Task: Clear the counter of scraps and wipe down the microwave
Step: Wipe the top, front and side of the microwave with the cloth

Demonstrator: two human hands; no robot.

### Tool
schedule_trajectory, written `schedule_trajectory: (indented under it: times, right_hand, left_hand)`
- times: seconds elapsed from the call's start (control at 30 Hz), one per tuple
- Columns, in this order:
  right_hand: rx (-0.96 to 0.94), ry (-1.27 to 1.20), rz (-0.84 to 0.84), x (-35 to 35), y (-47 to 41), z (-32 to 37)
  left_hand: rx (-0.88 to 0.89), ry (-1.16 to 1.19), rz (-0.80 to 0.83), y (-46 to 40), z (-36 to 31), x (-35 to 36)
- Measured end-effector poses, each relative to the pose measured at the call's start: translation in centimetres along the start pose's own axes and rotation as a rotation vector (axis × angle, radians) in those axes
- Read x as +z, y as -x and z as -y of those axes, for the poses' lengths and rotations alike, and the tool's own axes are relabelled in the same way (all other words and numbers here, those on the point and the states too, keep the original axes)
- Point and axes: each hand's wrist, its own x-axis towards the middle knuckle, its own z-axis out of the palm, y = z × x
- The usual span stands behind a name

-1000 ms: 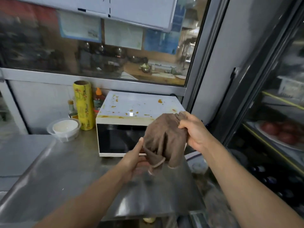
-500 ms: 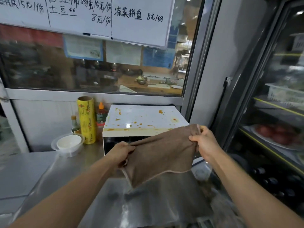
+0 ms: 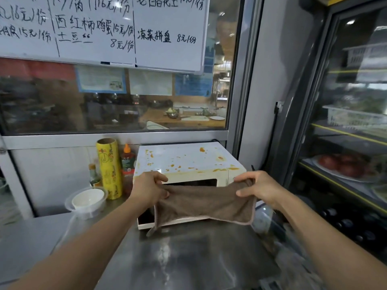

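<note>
Since half a second ago, both my hands have drawn the brown cloth (image 3: 206, 203) out wider and level, where it hung slanted and half bunched before, and the head camera has tipped up to take in more of the whiteboard (image 3: 104, 28).

Head view: my left hand (image 3: 149, 190) pinches the cloth's upper left corner, fingers curled over the edge and thumb beneath. My right hand (image 3: 258, 189) grips the upper right corner the same way. Stretched between them, the cloth hangs in front of the white microwave (image 3: 188, 162) and covers most of its dark door; a small loop dangles from its lower left corner. Orange spatters dot the microwave's top. It stands at the back of the steel surface (image 3: 188, 258), against the window frame. Just left of it stand a red sauce bottle (image 3: 127, 162), a yellow roll of cling film (image 3: 109, 168), a smaller bottle (image 3: 93, 173) and a clear tub with a white bowl (image 3: 88, 199) inside. A glass-door fridge (image 3: 345, 143) fills the right side.
</note>
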Motion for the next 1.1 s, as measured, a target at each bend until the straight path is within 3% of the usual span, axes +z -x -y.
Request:
schedule_trajectory:
  times: [0.1,0.23,0.3,0.43,0.57,0.77,0.9,1.0,1.1]
  right_hand:
    - [-0.047,0.471,-0.006,0.3,-0.6,-0.2]
    - [-0.033,0.620,-0.085,-0.7,-2.2,-0.5]
    - [0.010,0.506,-0.079,-1.0,-3.2,-0.3]
    - [0.083,-0.055,-0.045,-0.9,-5.6,1.6]
    - [0.084,-0.341,0.123,-0.5,-8.7,3.6]
    - [-0.045,-0.375,0.275,-1.8,-12.2,4.4]
    - [-0.147,-0.210,0.214,-3.1,-14.1,3.2]
    - [-0.028,-0.224,0.105,-4.4,-15.9,1.4]
    - [0.121,-0.438,0.323,-5.6,-17.4,-0.6]
  left_hand:
    - [0.150,-0.338,-0.058,-0.5,-0.9,0.2]
    - [0.113,-0.320,-0.005,-2.3,-1.3,1.0]
    - [0.057,-0.204,0.039,-3.3,-1.7,1.9]
    - [-0.031,0.262,0.183,-4.8,-4.6,4.4]
    - [-0.109,0.606,0.343,-6.3,-8.3,6.9]
    - [0.017,0.622,0.365,-9.2,-10.5,9.3]
    - [0.032,0.533,0.190,-11.0,-11.7,10.3]
    - [-0.029,0.602,0.196,-12.4,-12.8,11.1]
    - [-0.055,0.761,0.279,-13.7,-13.7,12.2]
